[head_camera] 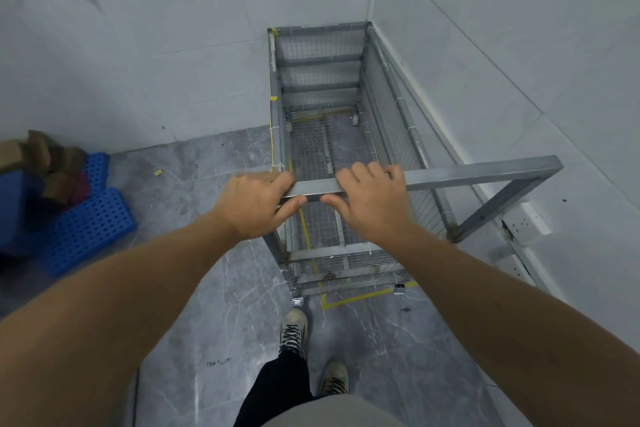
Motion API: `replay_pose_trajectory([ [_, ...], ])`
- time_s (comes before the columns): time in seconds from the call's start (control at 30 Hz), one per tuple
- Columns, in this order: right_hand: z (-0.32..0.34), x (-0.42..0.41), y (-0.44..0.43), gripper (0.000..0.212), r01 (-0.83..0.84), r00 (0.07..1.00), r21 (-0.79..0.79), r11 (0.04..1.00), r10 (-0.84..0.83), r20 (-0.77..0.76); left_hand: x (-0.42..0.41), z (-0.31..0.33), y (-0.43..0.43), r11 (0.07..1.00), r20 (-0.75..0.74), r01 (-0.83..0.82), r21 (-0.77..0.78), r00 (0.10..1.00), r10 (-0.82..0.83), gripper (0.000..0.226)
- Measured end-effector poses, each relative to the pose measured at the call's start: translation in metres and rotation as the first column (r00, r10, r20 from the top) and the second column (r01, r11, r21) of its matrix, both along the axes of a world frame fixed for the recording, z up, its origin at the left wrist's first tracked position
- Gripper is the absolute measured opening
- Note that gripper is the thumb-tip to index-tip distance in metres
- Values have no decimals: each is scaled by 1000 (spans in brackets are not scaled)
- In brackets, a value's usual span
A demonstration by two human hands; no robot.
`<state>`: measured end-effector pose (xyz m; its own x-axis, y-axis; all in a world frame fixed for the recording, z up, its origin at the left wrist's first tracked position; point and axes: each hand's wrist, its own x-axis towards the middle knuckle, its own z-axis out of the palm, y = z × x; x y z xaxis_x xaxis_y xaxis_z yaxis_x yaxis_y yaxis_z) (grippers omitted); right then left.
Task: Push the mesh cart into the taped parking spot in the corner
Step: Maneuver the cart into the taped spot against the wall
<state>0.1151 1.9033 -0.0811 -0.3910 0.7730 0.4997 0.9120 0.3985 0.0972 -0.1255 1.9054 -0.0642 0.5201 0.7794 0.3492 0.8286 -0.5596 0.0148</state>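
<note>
**Cart nearly home in the corner bay**

The mesh cart [325, 149] is held by its near top rail [313, 188], around which both the left hand [258, 204] and the right hand [372, 201] are closed, thumbs beneath and fingers over. The cart's far end is seen against the back wall [138, 62], and its right side runs just beside the side wall [519, 45]. The final seating step appears to be in hand. Yellow floor tape [353, 298] is still visible just outside the near end, so a short straight push, with the left side kept along the tape line, is judged to be what remains. Blue perforated crates [90, 229] and brown blocks [41, 152] lie well apart to the left; nothing is seen blocking the way. The person's shoes [294, 326] are placed close behind the cart's near wheels.
</note>
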Motion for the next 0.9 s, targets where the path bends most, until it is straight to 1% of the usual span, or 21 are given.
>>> replay_pose_trajectory([
  [0.2, 1, 2, 1, 55, -9, 1000, 1, 1000, 9, -1, 0, 3, 2, 999, -10, 30, -36, 1000, -30, 46],
  [0.37, -1, 1, 0, 54, 6, 1000, 21, 1000, -6, -6, 1, 3, 2, 997, -4, 20, -73, 1000, -21, 46],
  [0.47, -2, 1, 1, 53, 12, 1000, 11, 1000, -12, -7, 1, 3, 3, 998, -22, 14, -64, 1000, -15, 44],
  [0.6, -2, -1, 1, 53, 15, 1000, 35, 999, -15, -3, 2, 5, 0, 998, -17, -10, -56, 1000, 9, 43],
  [0.7, -2, 0, 0, 52, 10, 1000, 16, 1000, -10, 0, 4, 5, -3, 997, -30, -38, -62, 999, 37, 44],
  [0.8, -1, 0, 0, 54, 17, 1000, -8, 1000, -17, -8, 6, 7, -4, 999, -32, -30, -45, 999, 29, 43],
  [0.9, 0, 0, -2, 54, 28, 1000, -57, 998, -29, -12, 6, 7, -4, 997, -22, -23, -76, 1000, 21, 43],
])
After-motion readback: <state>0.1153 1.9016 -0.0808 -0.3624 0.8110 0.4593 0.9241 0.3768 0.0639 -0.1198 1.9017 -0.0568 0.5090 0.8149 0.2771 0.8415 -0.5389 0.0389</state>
